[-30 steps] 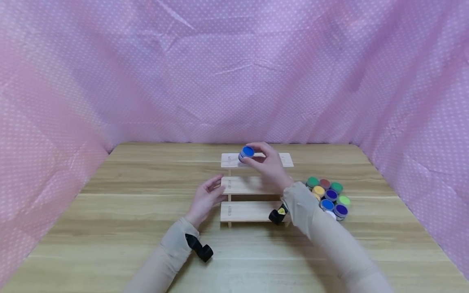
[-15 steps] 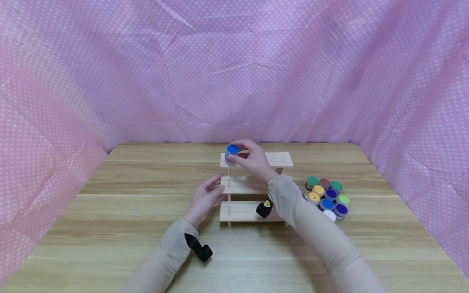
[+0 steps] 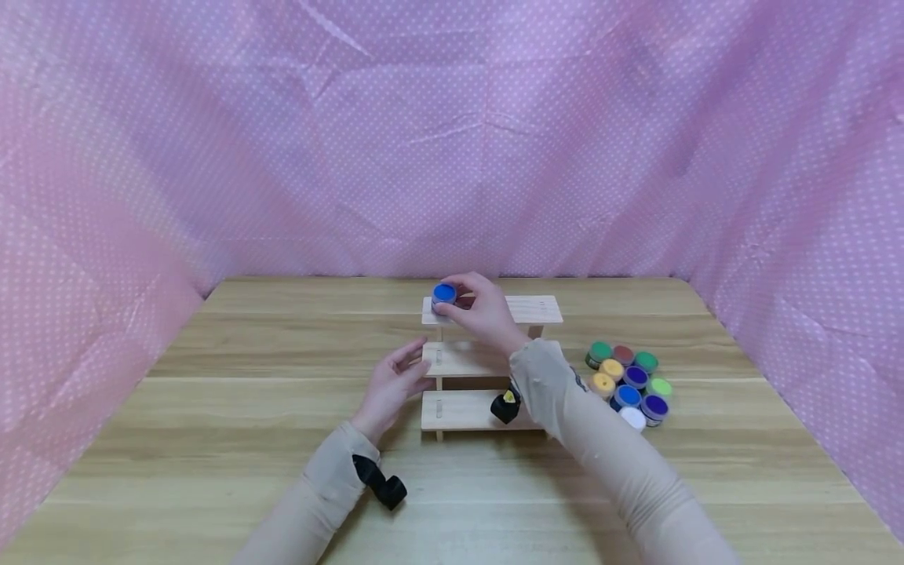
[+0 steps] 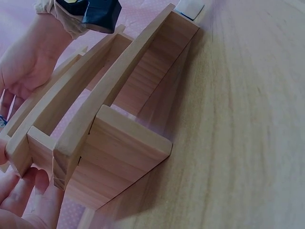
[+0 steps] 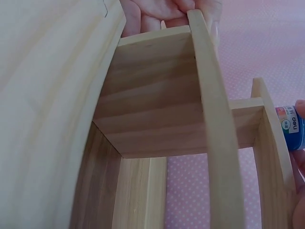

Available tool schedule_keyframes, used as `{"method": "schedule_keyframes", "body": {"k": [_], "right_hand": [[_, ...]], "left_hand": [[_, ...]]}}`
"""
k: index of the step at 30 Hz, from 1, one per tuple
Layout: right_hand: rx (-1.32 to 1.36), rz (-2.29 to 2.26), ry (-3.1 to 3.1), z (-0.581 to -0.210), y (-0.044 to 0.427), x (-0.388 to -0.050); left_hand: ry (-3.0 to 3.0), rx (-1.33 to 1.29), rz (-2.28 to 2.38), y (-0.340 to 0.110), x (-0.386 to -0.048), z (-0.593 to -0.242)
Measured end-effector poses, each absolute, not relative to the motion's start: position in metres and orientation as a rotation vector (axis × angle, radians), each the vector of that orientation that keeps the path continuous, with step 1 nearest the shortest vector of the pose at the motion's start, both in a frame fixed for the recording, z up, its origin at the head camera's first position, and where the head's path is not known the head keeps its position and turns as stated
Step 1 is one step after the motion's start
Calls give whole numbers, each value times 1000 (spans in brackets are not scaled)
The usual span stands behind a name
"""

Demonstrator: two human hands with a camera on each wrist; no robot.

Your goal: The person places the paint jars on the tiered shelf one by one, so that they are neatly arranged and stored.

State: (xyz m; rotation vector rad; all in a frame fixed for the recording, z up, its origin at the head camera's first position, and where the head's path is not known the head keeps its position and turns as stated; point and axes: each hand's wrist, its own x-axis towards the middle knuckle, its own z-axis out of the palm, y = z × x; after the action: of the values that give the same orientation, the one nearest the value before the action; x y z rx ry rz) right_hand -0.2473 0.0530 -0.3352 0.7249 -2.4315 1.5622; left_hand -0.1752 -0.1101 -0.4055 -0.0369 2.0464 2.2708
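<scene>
At the left, the fingers and thumb of my left hand (image 3: 391, 384) lightly grip the end of the middle board (image 3: 466, 359); if I push unevenly there, the wooden stand (image 3: 455, 412) could slide or rock on the worktop (image 3: 212, 439). The blue-lidded jar (image 3: 444, 293) looks upright at the left end of the top board (image 3: 534, 308), pinched between the thumb and fingers of my right hand (image 3: 483, 314); so near the end, an uneven release could tip it off. Further right, my wrist camera (image 3: 504, 406) hangs in front of the boards and could bump them on a low withdrawal, and a swing of my right sleeve (image 3: 593, 431) could scatter the grouped jars (image 3: 636, 377) beside it. Against the frame a second ago, my left hand keeps its place, the held jar has gone from nearer the top board's middle to its left end, my right hand has gone with it, and my sleeve now uncovers more of the nearer yellow-lidded jar (image 3: 603, 384)
</scene>
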Motion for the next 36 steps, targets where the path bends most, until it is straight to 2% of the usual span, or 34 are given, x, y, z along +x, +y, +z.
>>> {"method": "schedule_keyframes", "body": {"k": [21, 36], "right_hand": [[727, 1395, -2512, -338, 50, -246], [722, 1507, -2482, -332, 54, -247]], "left_hand": [[2061, -66, 2255, -111, -172, -405], [2045, -26, 2260, -112, -175, -404]]}}
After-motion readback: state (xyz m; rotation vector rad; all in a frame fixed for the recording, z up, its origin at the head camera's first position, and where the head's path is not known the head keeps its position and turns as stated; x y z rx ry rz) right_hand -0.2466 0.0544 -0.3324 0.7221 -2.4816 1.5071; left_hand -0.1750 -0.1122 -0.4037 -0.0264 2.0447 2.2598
